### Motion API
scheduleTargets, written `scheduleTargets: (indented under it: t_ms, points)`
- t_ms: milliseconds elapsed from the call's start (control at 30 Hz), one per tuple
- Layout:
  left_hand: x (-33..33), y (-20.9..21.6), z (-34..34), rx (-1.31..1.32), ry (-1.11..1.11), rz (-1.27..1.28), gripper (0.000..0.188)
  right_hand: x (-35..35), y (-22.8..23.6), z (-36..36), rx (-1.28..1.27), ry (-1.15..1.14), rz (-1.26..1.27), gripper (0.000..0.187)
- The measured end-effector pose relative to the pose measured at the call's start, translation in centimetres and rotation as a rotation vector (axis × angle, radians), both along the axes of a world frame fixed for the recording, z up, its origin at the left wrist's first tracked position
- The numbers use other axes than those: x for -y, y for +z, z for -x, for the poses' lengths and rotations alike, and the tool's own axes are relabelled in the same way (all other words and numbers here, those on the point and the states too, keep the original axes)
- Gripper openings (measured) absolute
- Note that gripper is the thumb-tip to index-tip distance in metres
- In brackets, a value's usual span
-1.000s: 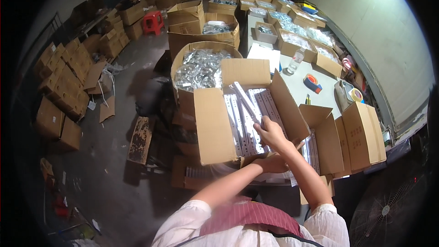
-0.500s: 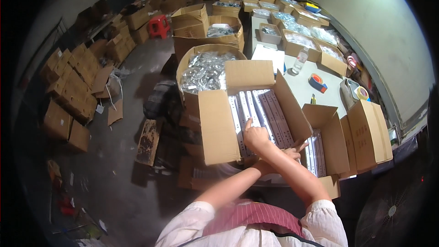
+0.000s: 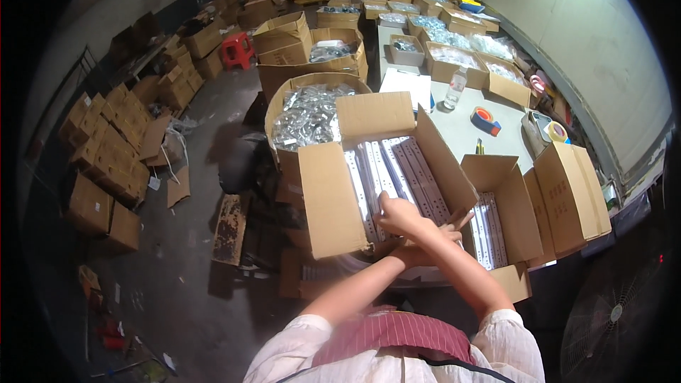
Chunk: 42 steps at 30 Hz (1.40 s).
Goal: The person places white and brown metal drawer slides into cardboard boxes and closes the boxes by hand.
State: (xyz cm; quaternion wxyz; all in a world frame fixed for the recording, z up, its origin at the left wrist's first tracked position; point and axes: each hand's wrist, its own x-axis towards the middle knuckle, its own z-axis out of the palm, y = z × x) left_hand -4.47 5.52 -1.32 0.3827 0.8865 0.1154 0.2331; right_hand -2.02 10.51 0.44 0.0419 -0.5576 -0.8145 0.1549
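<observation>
My forearms cross over an open cardboard carton (image 3: 328, 202), which holds a row of long metal rails with holes (image 3: 415, 170), like drawer slides. Inside its near end, my right hand (image 3: 399, 216) rests against the rails, fingers curled and the index finger bent over them. The underside of that hand is hidden. My left hand (image 3: 445, 235) lies under the right forearm at the carton's near right corner. Its visible fingers stretch out to the right, and the rest is covered. Just right of it, a second open carton (image 3: 521, 220) holds more rails (image 3: 489, 230).
Beyond the cartons, a white table (image 3: 464, 131) carries a bottle (image 3: 455, 90), a tape roll (image 3: 486, 120) and several boxes of bagged parts. A round carton of bagged metal parts (image 3: 308, 117) stands at left. A fan (image 3: 616, 313) is at lower right; stacked cartons (image 3: 106, 149) line the left.
The right index finger, which pointed along the rails, is now drawn back and bent. My left hand stays at the carton's corner. The view has shifted slightly.
</observation>
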Motion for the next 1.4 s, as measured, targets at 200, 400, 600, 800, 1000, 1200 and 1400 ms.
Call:
scheduleTargets:
  t_ms: [200, 400, 600, 800, 1000, 1200, 1400]
  points:
    - [-0.1, -1.7, -1.1, 0.091, -0.015, -0.059, 0.028, -0.5, -1.3, -1.8, -0.491, -0.13, 0.283, 0.046]
    - [-0.6, -2.4, -0.8, 0.125, 0.003, -0.131, 0.026, 1.1, 1.7, 1.7, 0.027, -0.042, -0.134, 0.03]
    - [-0.9, -2.8, -1.4, 0.062, -0.049, -0.093, 0.026, 1.0, -1.9, -0.5, 0.37, 0.226, -0.267, 0.057]
    - [-0.7, -1.7, -0.7, 0.055, -0.088, -0.067, 0.028, 1.6, -0.5, -0.9, 0.219, 0.159, -0.102, 0.057]
    - [-1.7, -4.0, -3.0, -0.017, -0.064, -0.008, 0.027, 1.1, -2.7, 1.0, 0.108, -0.1, -0.114, 0.072]
    - [-0.9, -4.2, -2.6, -0.109, 0.026, -0.043, 0.022, 1.7, -0.7, 0.0, -0.248, -0.14, -0.168, 0.062]
    - [0.1, -1.4, -1.6, -0.093, 0.039, -0.042, 0.02, 1.2, -2.2, 0.9, -0.19, -0.252, -0.183, 0.053]
